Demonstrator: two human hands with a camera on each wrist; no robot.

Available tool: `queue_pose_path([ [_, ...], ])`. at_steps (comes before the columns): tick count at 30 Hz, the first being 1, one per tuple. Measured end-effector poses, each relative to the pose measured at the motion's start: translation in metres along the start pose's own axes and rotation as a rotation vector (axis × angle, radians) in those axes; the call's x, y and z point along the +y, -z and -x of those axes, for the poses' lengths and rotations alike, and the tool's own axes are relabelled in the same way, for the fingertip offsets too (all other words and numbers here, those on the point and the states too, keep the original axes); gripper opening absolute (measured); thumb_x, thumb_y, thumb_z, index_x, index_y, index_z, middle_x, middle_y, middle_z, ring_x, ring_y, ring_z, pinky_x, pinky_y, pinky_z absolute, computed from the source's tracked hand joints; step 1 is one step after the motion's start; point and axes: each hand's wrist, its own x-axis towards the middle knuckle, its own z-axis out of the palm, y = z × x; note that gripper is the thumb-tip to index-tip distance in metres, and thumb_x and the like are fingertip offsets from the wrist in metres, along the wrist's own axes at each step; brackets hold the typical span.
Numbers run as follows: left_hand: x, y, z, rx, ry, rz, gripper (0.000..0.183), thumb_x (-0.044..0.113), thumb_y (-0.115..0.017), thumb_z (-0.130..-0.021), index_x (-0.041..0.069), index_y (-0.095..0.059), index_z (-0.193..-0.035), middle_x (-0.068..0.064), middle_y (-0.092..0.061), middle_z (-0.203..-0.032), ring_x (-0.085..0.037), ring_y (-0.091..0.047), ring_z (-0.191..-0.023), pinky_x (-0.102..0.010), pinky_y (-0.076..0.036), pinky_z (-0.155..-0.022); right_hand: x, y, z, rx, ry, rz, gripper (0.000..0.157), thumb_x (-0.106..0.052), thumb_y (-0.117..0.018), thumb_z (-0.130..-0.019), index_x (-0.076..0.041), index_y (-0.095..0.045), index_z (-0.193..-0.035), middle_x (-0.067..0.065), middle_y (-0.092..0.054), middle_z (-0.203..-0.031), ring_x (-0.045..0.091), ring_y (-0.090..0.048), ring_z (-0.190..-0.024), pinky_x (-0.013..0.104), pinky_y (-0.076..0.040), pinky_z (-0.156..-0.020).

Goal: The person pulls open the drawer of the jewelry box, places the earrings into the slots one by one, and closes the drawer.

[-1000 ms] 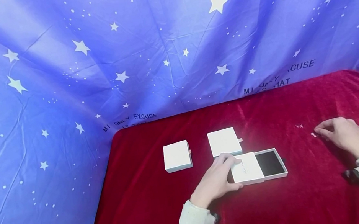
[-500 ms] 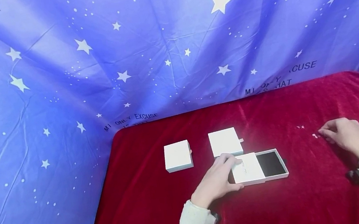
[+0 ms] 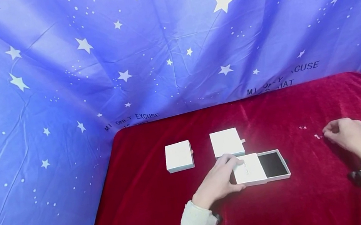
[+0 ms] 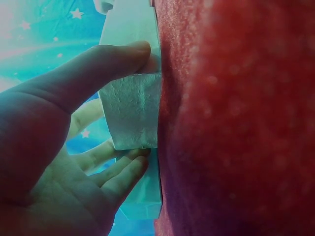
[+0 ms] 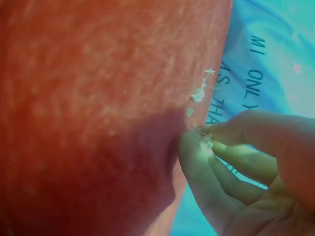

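The left hand (image 3: pixel 216 182) grasps the sleeve of a half-open white drawer box (image 3: pixel 249 170) on the red-draped desk (image 3: pixel 252 214); well right of that box, the right hand (image 3: pixel 354 138) pinches a tiny pale trinket (image 5: pixel 206 143); similar trinkets (image 3: pixel 317 136) lie right of the drawer box, farther back; one closed white box (image 3: pixel 226 142) sits just behind it, a second closed box (image 3: pixel 178 155) to its left rear.

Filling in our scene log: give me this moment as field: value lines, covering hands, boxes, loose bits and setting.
Left hand: gripping the part-open box
Right hand: pinching a small pale piece
Drawer: partly out on the right, dark lining showing
Closed boxes: left box and middle box, both white
Loose pieces: tiny, pale, exact shape unclear
Surface: red cloth
Backdrop: blue curtain, white stars
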Motion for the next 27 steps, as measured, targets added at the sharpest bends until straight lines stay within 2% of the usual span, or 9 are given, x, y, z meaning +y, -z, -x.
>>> queue_pose_path([
  [4, 0.000, 0.000, 0.000, 0.000, 0.000, 0.006, 0.062, 0.033, -0.084, -0.080, 0.021, -0.054, -0.133, 0.005, -0.050, -0.134, -0.009, -0.051, -0.118, -0.012, -0.044, -0.093, -0.006, 0.002, 0.002, 0.010, 0.012, -0.012, 0.025, -0.011, -0.067, -0.089, 0.009, -0.068, -0.103, 0.014, -0.071, -0.077, 0.023, -0.059, -0.067, 0.038, -0.042, -0.060],
  [8, 0.000, 0.000, 0.000, -0.001, 0.000, 0.015, 0.062, 0.032, -0.084, -0.080, 0.021, -0.054, -0.132, 0.004, -0.051, -0.134, -0.008, -0.051, -0.117, -0.012, -0.043, -0.093, -0.016, 0.003, 0.005, 0.052, 0.053, -0.028, 0.020, -0.010, -0.071, -0.086, 0.005, -0.072, -0.099, 0.009, -0.072, -0.075, 0.016, -0.058, -0.068, 0.034, -0.041, -0.061],
  [14, 0.001, 0.001, 0.001, -0.001, -0.001, 0.019, 0.063, 0.031, -0.084, -0.080, 0.020, -0.053, -0.133, 0.003, -0.051, -0.135, -0.010, -0.051, -0.117, -0.012, -0.043, -0.094, -0.030, 0.004, 0.009, 0.099, 0.111, -0.047, 0.019, -0.009, -0.077, -0.080, 0.001, -0.074, -0.095, 0.010, -0.074, -0.076, 0.018, -0.067, -0.070, 0.028, -0.041, -0.062],
  [17, 0.000, 0.000, 0.001, 0.001, -0.001, 0.021, 0.062, 0.031, -0.084, -0.080, 0.020, -0.054, -0.133, 0.003, -0.051, -0.134, -0.009, -0.051, -0.117, -0.012, -0.043, -0.093, -0.036, 0.003, 0.010, 0.144, 0.162, -0.045, 0.018, -0.009, -0.079, -0.078, -0.001, -0.076, -0.094, 0.012, -0.074, -0.079, 0.023, -0.069, -0.070, 0.023, -0.040, -0.061],
  [18, 0.000, 0.000, 0.001, 0.002, -0.002, 0.021, 0.062, 0.031, -0.084, -0.080, 0.020, -0.054, -0.132, 0.004, -0.051, -0.134, -0.009, -0.051, -0.117, -0.012, -0.043, -0.093, -0.038, 0.002, 0.010, 0.159, 0.181, -0.040, 0.017, -0.009, -0.079, -0.078, -0.002, -0.076, -0.094, 0.013, -0.074, -0.080, 0.028, -0.069, -0.073, 0.023, -0.040, -0.061],
  [21, 0.000, -0.001, 0.000, 0.003, -0.004, 0.019, 0.062, 0.031, -0.084, -0.079, 0.020, -0.054, -0.132, 0.004, -0.051, -0.133, -0.009, -0.051, -0.117, -0.012, -0.043, -0.093, -0.042, 0.002, 0.010, 0.210, 0.233, -0.030, 0.015, -0.009, -0.080, -0.077, -0.005, -0.078, -0.092, 0.015, -0.074, -0.085, 0.007, -0.066, -0.071, 0.019, -0.040, -0.062],
  [23, 0.000, -0.001, 0.000, 0.004, -0.006, 0.017, 0.062, 0.031, -0.084, -0.079, 0.020, -0.054, -0.132, 0.003, -0.051, -0.134, -0.010, -0.051, -0.117, -0.012, -0.043, -0.094, -0.046, 0.002, 0.010, 0.222, 0.256, -0.026, 0.014, -0.010, -0.080, -0.077, -0.007, -0.079, -0.091, 0.015, -0.075, -0.086, -0.011, -0.058, -0.071, 0.017, -0.040, -0.064],
  [25, 0.000, -0.001, 0.000, 0.006, -0.005, 0.016, 0.062, 0.031, -0.084, -0.079, 0.020, -0.054, -0.132, 0.003, -0.051, -0.134, -0.010, -0.051, -0.118, -0.012, -0.044, -0.094, -0.050, 0.001, 0.011, 0.234, 0.278, -0.031, 0.014, -0.009, -0.081, -0.076, -0.008, -0.079, -0.090, 0.014, -0.075, -0.086, -0.025, -0.043, -0.077, 0.015, -0.041, -0.065],
  [27, 0.000, -0.001, 0.000, 0.006, -0.004, 0.014, 0.063, 0.032, -0.084, -0.079, 0.020, -0.054, -0.133, 0.003, -0.051, -0.134, -0.009, -0.051, -0.118, -0.012, -0.044, -0.094, -0.055, 0.001, 0.012, 0.242, 0.302, -0.032, 0.014, -0.008, -0.081, -0.076, -0.008, -0.079, -0.090, 0.013, -0.075, -0.086, -0.030, -0.038, -0.081, 0.014, -0.041, -0.067],
])
